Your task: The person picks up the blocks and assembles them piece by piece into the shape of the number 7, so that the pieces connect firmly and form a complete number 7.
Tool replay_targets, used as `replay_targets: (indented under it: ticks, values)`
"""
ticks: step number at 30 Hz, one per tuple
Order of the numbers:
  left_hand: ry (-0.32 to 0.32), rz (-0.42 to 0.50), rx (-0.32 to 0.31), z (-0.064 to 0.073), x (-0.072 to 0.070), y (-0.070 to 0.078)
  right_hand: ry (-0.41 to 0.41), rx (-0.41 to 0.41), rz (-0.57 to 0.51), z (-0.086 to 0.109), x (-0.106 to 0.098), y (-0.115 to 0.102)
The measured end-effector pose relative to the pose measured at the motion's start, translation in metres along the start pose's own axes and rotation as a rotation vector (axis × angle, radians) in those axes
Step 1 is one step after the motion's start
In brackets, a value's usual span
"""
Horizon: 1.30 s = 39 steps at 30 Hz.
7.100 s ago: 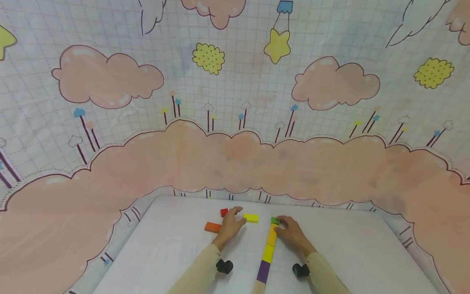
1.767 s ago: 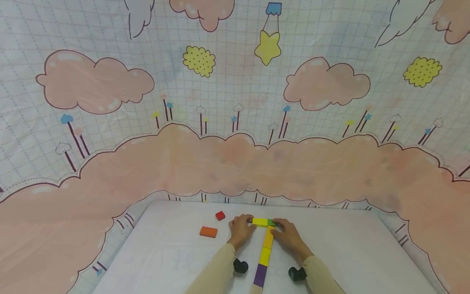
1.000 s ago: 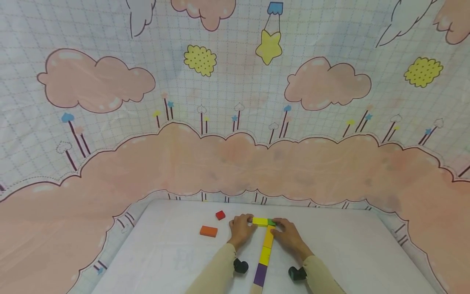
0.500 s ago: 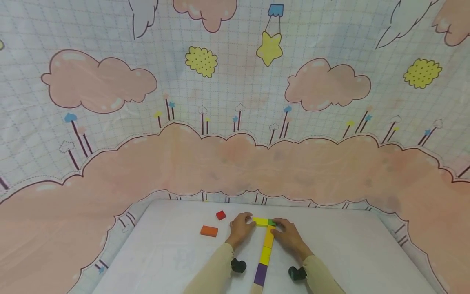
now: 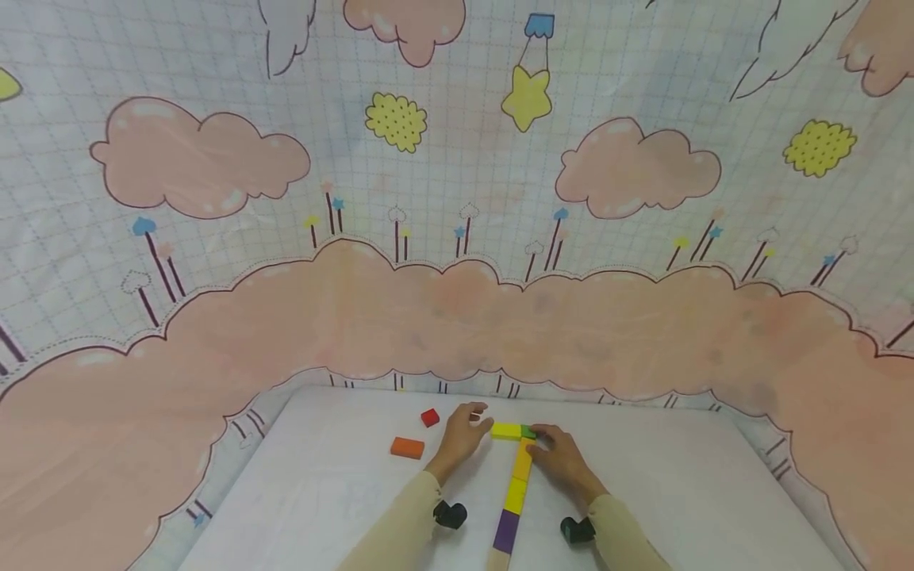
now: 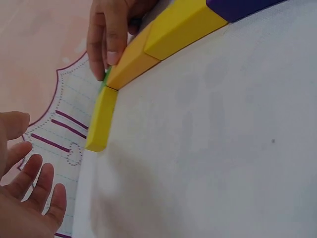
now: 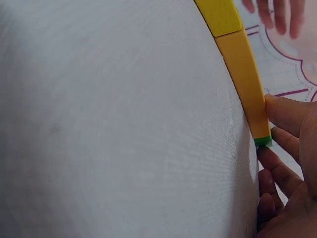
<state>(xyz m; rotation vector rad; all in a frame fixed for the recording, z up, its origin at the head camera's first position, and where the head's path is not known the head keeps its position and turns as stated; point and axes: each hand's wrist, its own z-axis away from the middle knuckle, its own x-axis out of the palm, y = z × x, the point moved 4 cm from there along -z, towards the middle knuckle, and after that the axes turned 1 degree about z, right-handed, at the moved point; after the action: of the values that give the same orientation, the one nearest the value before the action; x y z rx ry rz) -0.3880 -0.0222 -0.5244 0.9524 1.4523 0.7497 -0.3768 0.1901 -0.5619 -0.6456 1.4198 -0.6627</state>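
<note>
My left hand (image 5: 462, 436) is held to the left of a yellow block (image 5: 506, 431), fingers spread and apart from it. In the left wrist view those fingers (image 6: 39, 183) are relaxed, with nothing between them. The yellow block's right end meets a small green block (image 5: 528, 431) at the top of a row. My right hand (image 5: 564, 456) curls round that corner: a fingertip is at the green block and the thumb (image 7: 287, 111) presses the side of the orange-yellow block (image 5: 522, 460) below it. Part of the green block is hidden by the fingers.
Toward me the row continues with another yellow block (image 5: 515, 496), a purple block (image 5: 505, 531) and a tan block (image 5: 498, 561). A red block (image 5: 430, 417) and an orange block (image 5: 408, 448) lie left on the white table (image 5: 685, 476). A printed cloth hangs behind.
The yellow block was slid right, from apart, up against the green block by the left hand. That hand has since let go and drawn back left. The right hand keeps its place.
</note>
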Motion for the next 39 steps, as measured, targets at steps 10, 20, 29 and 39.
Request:
replay_targets:
  ticks: [10, 20, 29, 39]
  values:
    - [0.022, 0.007, 0.107, 0.01, -0.026, 0.013, -0.007, 0.019, 0.006, 0.0, 0.003, 0.0]
    - [0.053, 0.022, 0.192, 0.016, -0.047, 0.014, 0.0, 0.027, -0.007, -0.001, 0.005, 0.002]
    - [0.12, 0.03, 0.256, 0.019, -0.068, 0.014, 0.013, 0.001, -0.003, 0.0, 0.002, 0.0]
    - [0.155, 0.041, 0.267, 0.028, -0.096, 0.004, 0.013, 0.012, -0.02, 0.0, 0.004, -0.001]
